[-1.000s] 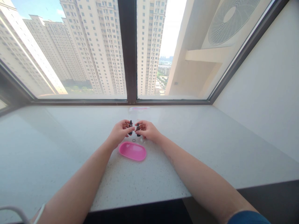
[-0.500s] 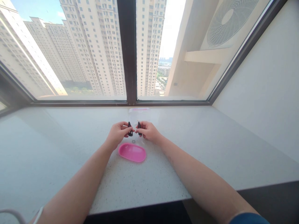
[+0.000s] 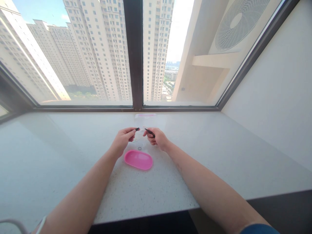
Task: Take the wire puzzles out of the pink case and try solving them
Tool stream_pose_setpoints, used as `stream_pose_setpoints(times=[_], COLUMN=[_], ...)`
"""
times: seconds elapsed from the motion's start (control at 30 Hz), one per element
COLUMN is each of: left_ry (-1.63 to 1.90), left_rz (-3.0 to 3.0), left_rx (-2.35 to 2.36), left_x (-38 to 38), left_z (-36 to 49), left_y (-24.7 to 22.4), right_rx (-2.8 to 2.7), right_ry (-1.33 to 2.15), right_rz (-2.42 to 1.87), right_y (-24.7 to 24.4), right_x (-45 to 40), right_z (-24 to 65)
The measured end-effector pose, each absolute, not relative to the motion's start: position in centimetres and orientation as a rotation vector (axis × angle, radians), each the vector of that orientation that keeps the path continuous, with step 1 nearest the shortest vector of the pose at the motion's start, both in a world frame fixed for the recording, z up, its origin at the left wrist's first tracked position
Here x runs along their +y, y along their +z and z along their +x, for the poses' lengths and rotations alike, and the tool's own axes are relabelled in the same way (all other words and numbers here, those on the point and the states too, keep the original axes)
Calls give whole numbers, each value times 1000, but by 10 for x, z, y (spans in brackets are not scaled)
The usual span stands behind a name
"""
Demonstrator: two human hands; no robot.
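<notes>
My left hand [image 3: 125,137] pinches a small black clip [image 3: 137,129], its tip pointing right. Facing it, my right hand [image 3: 157,137] is closed on another black clip [image 3: 149,132], which slants down to the right across the fingers. A narrow gap parts the two clips. Just below the hands, a small dark ring [image 3: 139,148] lies on the white sill. Nearer to me sits an oval pink tray [image 3: 138,160] with nothing in it. Some small pale items between and under the hands are too faint to name.
A clear case with a pink strip [image 3: 145,115] lies at the back of the white sill [image 3: 146,191], against the brown window frame [image 3: 137,109]. A white wall rises at the right. The sill's front edge runs below the tray.
Both black clips were held upright; now the left one lies nearly level and the right one slants. My right hand has turned and moved slightly right, widening the gap.
</notes>
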State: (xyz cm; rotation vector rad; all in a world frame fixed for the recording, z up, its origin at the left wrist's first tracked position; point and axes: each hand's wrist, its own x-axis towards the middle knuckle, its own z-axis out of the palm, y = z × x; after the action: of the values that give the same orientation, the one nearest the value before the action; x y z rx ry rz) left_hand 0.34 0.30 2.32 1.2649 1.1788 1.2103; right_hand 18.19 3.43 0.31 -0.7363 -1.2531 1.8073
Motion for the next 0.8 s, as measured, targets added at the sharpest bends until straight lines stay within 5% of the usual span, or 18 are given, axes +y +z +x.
stream_pose_setpoints(times=[0.3,0.8], left_ry=[1234,1191], left_rz=[1272,1444], left_rx=[1165,1189], left_x=[7,2], left_z=[1,3], left_y=[18,21], right_rx=[-1159,-1585], right_ry=[1803,1283], right_rz=[-687,-721], right_y=[-3,-10], right_x=[38,35], right_z=[182,174])
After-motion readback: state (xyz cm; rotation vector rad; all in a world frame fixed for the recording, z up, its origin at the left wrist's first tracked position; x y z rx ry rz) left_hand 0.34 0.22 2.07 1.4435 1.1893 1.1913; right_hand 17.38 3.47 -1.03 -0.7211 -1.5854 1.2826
